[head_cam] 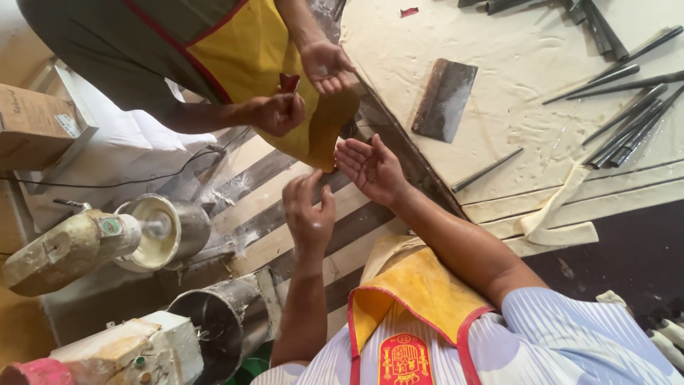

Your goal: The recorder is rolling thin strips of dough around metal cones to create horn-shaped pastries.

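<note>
We are holding our left hand [308, 214] up over the striped floor, fingers loosely curled, gripping nothing. Our right hand [370, 169] is lying open, palm up, empty, just beside the worktop [527, 50] edge. Across from us, a co-worker's hands [278, 113] are pinching a small red piece [288, 82] against a yellow apron. On the worktop, a sheet of dough is lying with a metal scraper [443, 100], dark rods [627, 128] and cut dough strips [556, 217].

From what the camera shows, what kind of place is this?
Probably a small bakery or pastry workshop: rolled dough sheet cut into strips, a metal scraper, dark metal rods, and a flour-caked mixer.
</note>
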